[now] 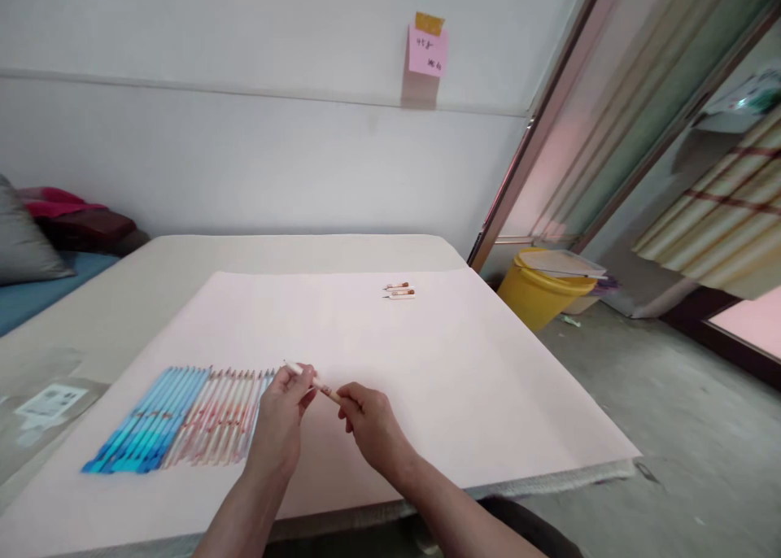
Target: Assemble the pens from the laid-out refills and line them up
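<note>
A slim white pen [326,390] with brown markings is held between both hands over the table, tilted with its tip up to the left. My left hand [286,399] is closed on its tip end. My right hand [369,420] pinches its other end. Left of the hands lies a neat row of pens: blue pens [152,420] at the outside, then white-and-pink pens [216,420], then a few pale blue ones partly hidden by my left hand. Farther back, short white pen parts with brown ends [401,294] lie side by side.
A pale pink sheet [488,379] covers the table. A clear plastic bag with a white label [52,403] lies at the left edge. A pink note [427,51] is taped to the wall. On the floor at right stands a yellow bin [537,294].
</note>
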The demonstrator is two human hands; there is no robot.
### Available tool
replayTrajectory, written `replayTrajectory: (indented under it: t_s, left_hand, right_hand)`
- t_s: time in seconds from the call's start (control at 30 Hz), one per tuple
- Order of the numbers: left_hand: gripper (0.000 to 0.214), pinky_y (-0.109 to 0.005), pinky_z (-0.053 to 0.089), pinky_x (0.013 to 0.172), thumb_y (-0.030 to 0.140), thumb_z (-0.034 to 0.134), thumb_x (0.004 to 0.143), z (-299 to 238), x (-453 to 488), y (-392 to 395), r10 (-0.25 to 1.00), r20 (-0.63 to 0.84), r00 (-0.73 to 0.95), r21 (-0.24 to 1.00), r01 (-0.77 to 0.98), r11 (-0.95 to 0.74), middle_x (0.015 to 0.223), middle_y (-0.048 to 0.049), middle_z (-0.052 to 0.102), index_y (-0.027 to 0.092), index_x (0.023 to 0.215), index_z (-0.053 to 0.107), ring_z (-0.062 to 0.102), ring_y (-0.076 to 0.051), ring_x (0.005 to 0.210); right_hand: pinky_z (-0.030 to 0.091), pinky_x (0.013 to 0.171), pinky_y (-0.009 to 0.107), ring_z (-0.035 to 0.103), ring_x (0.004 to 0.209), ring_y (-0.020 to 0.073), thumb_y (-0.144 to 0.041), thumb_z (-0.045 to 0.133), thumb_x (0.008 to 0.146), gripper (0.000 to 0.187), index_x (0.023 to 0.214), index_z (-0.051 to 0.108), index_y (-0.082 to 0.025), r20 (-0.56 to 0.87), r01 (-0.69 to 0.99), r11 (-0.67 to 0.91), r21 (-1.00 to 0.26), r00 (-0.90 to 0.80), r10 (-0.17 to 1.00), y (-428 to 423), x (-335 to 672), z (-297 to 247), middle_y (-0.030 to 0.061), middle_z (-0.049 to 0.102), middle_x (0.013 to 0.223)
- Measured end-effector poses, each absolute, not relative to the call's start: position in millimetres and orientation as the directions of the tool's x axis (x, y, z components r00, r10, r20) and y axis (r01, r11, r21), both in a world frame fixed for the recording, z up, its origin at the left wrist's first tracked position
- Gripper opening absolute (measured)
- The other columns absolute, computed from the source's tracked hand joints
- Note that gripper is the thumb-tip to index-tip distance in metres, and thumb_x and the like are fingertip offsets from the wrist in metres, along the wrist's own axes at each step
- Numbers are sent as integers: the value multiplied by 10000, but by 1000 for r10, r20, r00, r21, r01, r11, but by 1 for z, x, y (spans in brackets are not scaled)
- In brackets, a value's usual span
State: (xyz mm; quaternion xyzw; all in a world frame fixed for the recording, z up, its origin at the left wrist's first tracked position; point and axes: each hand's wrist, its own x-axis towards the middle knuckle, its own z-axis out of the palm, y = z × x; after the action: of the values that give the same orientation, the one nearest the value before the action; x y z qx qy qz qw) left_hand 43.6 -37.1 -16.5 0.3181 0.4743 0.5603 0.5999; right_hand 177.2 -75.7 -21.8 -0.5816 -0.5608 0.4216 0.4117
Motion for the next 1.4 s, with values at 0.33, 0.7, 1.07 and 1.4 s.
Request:
replayTrajectory:
  t_s: [0.33,0.7,1.07,1.4]
  left_hand:
    - [279,-298,464,784,246,725,631,-19,40,-32,965,-258,-49,873,-441,211,889,-63,651,166,870,604,599,-168,881]
    - [293,-299,472,775,180,718,640,-23,36,-30,969,-237,-69,862,-474,177,871,-59,646,172,898,580,604,-154,832]
    - [296,-287,504,771,127,652,718,-20,37,-30,971,-234,-58,871,-456,183,987,-132,660,144,996,551,630,-159,853]
    - [288,-268,524,761,74,612,735,-8,38,-33,975,-223,-7,839,-512,188,967,-128,662,136,1011,558,631,-150,827]
  right_hand:
    - [319,469,192,442,460,81,-222,443,844,229,668,582,-176,-50,302,-50,-952,9,999,-75,179,-26,-41,488,500]
    - [335,484,192,422,420,63,-178,443,810,202,655,572,-177,-104,225,-93,-970,-39,994,-74,180,-25,-53,480,481]
    - [230,371,175,401,409,53,-199,537,731,95,702,589,-124,-338,-240,-381,-893,-204,919,-71,181,-25,-10,517,565]
    - [140,373,135,410,433,15,-160,631,720,141,828,612,-72,-395,-545,-644,-537,-512,763,-68,191,-36,17,529,643]
